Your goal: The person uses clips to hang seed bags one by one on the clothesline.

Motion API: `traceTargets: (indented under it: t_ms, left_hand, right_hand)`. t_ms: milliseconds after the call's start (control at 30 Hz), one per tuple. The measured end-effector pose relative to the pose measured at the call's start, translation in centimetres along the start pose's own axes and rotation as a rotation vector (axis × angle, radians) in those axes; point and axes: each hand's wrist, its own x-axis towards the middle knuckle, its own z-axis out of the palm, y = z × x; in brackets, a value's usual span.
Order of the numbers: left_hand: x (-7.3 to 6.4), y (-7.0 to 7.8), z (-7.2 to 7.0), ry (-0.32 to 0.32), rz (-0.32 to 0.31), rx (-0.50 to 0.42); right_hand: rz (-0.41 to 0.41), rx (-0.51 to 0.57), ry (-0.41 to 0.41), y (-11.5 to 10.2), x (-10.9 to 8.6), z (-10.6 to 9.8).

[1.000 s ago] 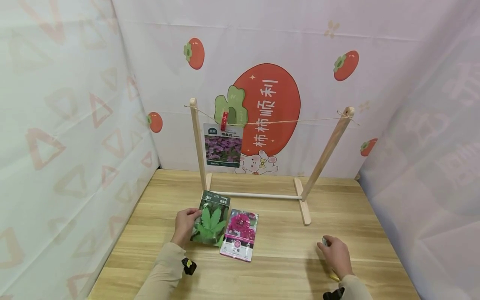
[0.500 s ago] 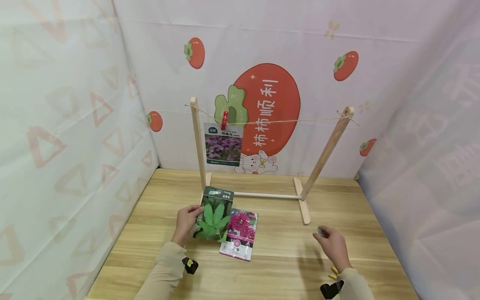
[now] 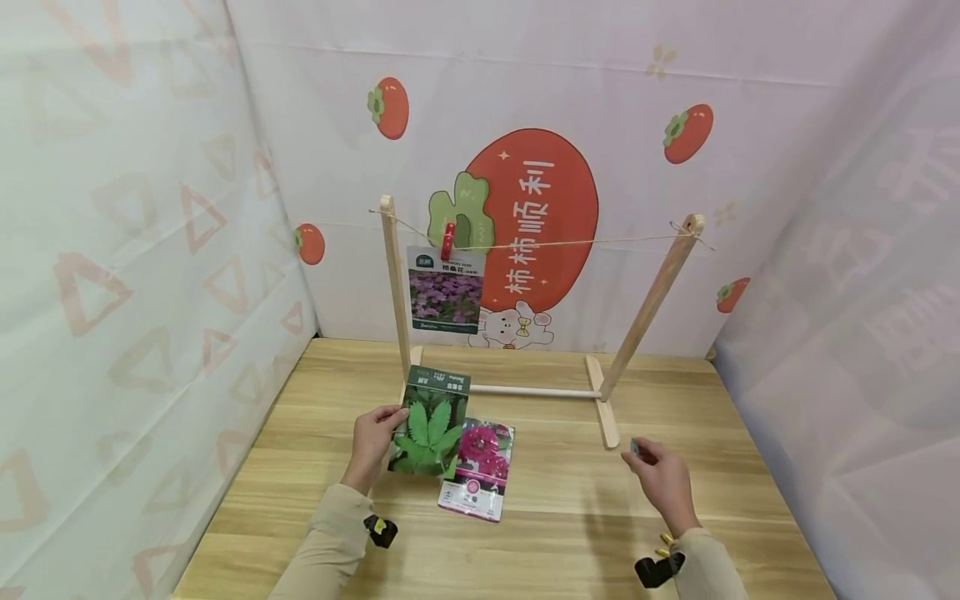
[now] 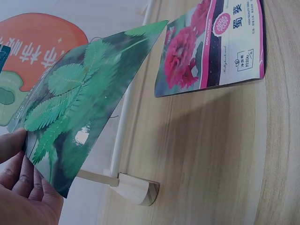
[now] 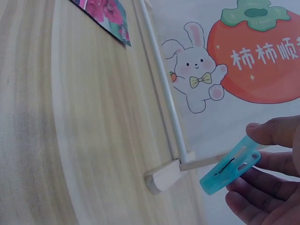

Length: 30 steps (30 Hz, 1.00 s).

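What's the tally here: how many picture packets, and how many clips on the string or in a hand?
Packets: 3 (purple-flower packet, green-leaf packet, pink-flower packet)
Clips: 2 (red clip on the string, teal clip in the right hand)
Total: 5

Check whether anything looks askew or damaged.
The string looks lopsided: it sags near the left post, where the red clip holds the purple-flower packet. No damage shows on the green packet or blue clip.
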Motion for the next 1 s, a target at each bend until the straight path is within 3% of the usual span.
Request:
traceTargets:
  t_ms: [267, 533, 1000]
  left_hand:
    - [0.1, 0.5, 0.4, 0.015, 0.023, -0.018]
    - [0.2, 1.2, 0.7, -0.003, 0.053, -0.05]
    - [0.1, 2.2, 0.9, 0.001, 0.091, -0.089]
  right_hand:
    - [-0.02, 0.02, 0.029, -1.1, 0.3, -0.4]
    - [-0.13, 0.018, 0.126, -1.9, 0.8, -0.2]
    - [-0.207, 0.128, 0.188, -3.5, 1.7, 0.2]
